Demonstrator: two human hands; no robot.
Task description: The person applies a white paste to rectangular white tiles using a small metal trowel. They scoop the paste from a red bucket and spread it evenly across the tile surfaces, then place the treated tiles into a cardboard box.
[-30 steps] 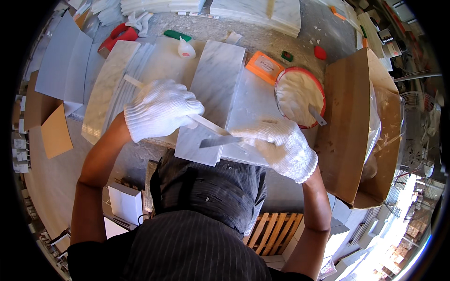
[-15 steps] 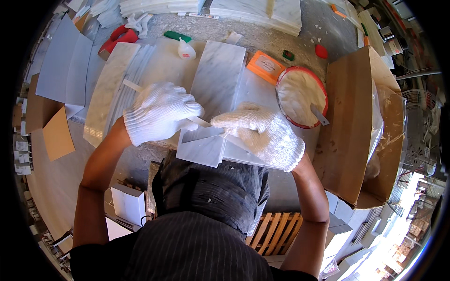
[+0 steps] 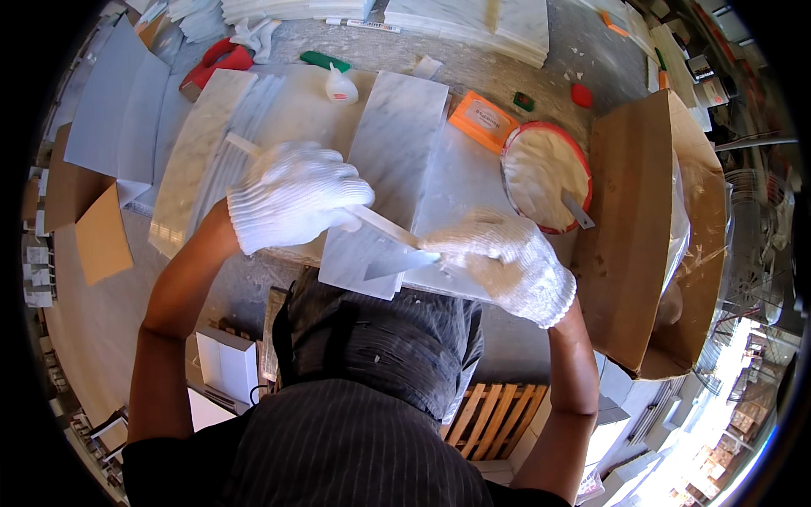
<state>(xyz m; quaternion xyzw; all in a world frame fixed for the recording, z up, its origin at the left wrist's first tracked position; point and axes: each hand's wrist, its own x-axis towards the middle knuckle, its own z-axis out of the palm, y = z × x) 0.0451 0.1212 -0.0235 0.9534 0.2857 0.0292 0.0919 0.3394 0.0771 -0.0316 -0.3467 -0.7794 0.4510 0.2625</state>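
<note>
My left hand (image 3: 300,196), in a white knit glove, is closed around a long narrow pale strip (image 3: 387,226). The strip slants down to the right, its far-left end (image 3: 242,144) sticking out beyond the glove. At its right part, my right hand (image 3: 511,262), also gloved, has its fingers pressed together against it; what else they may hold is hidden. A thin bluish-grey triangle (image 3: 387,267) shows below the fingertips; I cannot tell whether it is a blade or a shadow. Underneath lies a grey-veined marble slab (image 3: 393,127), overlapping another pale slab.
A red-rimmed tub (image 3: 547,173) of whitish paste, with a metal scraper (image 3: 577,208) in it, stands right of centre. Beside it are an orange packet (image 3: 482,122) and a cardboard box (image 3: 629,228). Stacked marble strips (image 3: 203,160) and a white squeeze bottle (image 3: 340,87) lie left.
My right hand has slid right and slightly down along the strip, so a longer piece shows between my hands. My left hand has barely moved.
</note>
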